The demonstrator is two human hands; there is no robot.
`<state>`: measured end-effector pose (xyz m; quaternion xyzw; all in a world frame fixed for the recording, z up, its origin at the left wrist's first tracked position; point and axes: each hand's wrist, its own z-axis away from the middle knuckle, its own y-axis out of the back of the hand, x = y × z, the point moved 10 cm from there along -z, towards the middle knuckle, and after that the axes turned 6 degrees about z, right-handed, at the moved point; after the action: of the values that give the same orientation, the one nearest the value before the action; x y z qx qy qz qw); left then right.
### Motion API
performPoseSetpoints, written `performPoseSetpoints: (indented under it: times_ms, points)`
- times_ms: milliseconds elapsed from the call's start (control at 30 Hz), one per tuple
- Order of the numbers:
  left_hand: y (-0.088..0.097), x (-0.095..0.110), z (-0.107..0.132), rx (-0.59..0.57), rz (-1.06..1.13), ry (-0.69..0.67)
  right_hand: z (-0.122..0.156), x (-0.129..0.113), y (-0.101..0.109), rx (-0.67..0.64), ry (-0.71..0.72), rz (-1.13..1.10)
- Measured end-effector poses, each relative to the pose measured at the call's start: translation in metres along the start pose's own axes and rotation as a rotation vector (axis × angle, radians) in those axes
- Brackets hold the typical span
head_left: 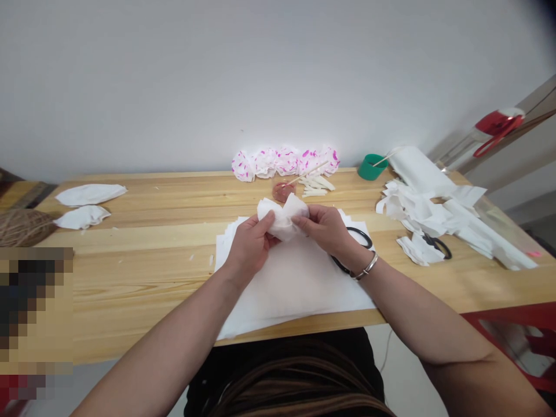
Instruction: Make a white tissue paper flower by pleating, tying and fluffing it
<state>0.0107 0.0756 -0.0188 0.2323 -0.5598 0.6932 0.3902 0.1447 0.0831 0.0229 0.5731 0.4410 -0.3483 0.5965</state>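
Between my two hands is a gathered white tissue paper piece (284,219), its layers fanned out at the top. My left hand (254,240) pinches its left side between thumb and fingers. On the right side, my right hand (324,226) grips it the same way, with a silver bangle on the wrist. Below the hands lies a stack of white paper sheets (299,284). Black-handled scissors (360,234) rest on the stack, partly hidden by my right wrist. Just beyond the hands stands a small dish of reddish stuff (284,190) with a thin stick in it.
Pink-flecked white paper flowers (286,161) line the wall, near white paper strips (316,185). At right are a green ring-shaped cup (372,167), a white roll (419,171), paper scraps (417,208) and more scissors (441,246). Folded papers (91,194) and twine (24,227) lie left.
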Motion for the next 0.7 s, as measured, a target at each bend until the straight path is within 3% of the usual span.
performPoseSetpoints:
  times_ms: [300,700]
  points:
    - [0.004,0.006,-0.003,0.020,0.040,-0.068,-0.002,0.004,0.002,-0.001,-0.059,-0.117]
    - [-0.015,-0.015,0.007,-0.126,-0.112,0.126,-0.005,0.014,0.007,0.056,-0.072,-0.146]
